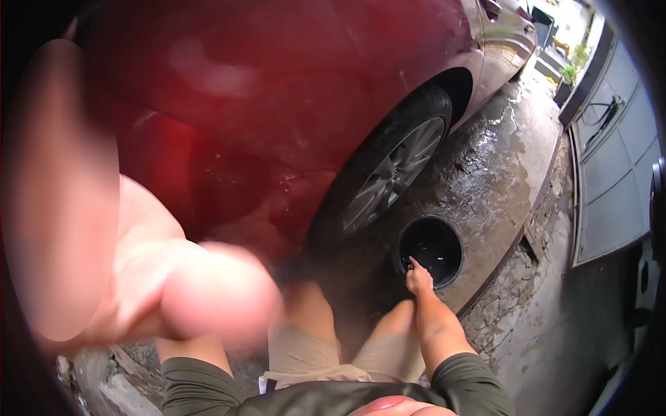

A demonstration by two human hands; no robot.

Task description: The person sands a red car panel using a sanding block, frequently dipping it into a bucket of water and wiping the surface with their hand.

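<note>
My left hand [159, 270] is raised very close to the camera and fills the left side, smeared by motion. A rounded thumb shows; the other fingers are too blurred to read, so whatever they hold cannot be made out. Lower down, my right hand [420, 279] is at the near rim of a round black bucket [458, 260], closed over the edge with one finger pointing inward. Dark liquid with small glints is inside the bucket. Behind both hands stands a red car [277, 76], its side wet and shiny, with a spoked wheel [394, 172] beside the bucket.
Wet concrete [492, 166] runs along the car, ending at a raised edge on the right. Beyond it lies cracked, rough ground [510, 298]. A pale metal gate [617, 166] stands at the right, and potted plants [569, 75] are far off. My bent knees are close to the bucket.
</note>
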